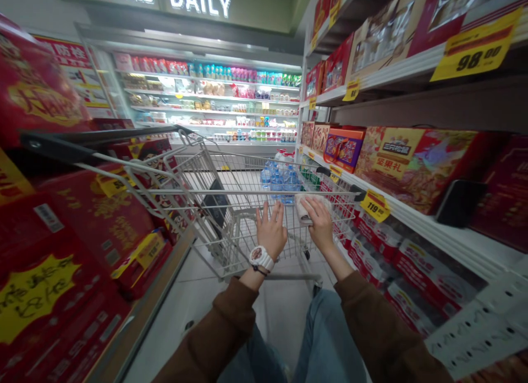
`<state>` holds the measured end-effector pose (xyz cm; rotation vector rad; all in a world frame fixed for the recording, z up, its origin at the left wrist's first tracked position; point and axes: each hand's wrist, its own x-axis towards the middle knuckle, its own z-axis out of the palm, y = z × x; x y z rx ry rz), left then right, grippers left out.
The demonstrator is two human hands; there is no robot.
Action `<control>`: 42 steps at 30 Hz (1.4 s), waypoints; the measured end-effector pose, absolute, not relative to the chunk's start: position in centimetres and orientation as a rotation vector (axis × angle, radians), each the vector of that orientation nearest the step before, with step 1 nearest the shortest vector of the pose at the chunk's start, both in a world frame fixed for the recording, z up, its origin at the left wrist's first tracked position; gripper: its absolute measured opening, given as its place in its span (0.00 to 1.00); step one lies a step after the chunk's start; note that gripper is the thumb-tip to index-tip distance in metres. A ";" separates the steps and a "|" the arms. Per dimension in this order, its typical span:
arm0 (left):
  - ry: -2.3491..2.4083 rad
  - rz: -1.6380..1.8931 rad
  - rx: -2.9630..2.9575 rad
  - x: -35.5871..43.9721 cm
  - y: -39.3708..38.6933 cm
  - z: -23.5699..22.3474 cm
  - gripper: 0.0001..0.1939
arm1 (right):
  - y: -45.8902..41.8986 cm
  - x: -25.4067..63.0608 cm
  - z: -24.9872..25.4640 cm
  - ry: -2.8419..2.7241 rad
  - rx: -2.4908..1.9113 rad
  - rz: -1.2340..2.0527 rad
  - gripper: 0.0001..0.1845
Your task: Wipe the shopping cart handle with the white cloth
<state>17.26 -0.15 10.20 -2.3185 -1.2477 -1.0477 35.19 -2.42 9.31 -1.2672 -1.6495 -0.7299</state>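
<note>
Head view: silver wire shopping cart point(247, 192) sits side-on, close in front of the knees in light blue jeans point(334, 333). Puts the near long top rail point(206, 192) within easy reach of both arms, I'd say.

Right hand point(322, 224): grasping a folded off-white cloth point(304, 211), fingers bent over its top, at the near side just below the rail. Folding likely gives a thick pad that's easy to grip. Thumb side faces inward, wrist nearly straight, forearm angled in from lower right.

Left hand point(270, 231): released, no object seen in it. Palm down, fingers spread and pointing up toward the rail; contact with the wire, can't tell. Forearm comes up from lower left, white watch point(259, 255) on the wrist. Both brown sleeves point(231, 311) end above the wrists.

Blue-tinted bottles point(282, 180) show through the mesh; inside or behind the cart, can't tell. Black handle point(58, 146) is at far left, gift boxes point(408, 157) on the white shelf point(433, 229) at right.
</note>
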 end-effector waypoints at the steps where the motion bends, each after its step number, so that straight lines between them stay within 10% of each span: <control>1: -1.250 -1.053 -2.316 17.3 0.0 10.1 0.34 | -2.4 35.5 9.3 -1.644 -1.277 -0.731 0.44; 42: -1.390 -1.046 -2.144 13.0 -1.6 9.9 0.30 | -3.7 31.1 9.1 -1.787 -1.235 -0.728 0.40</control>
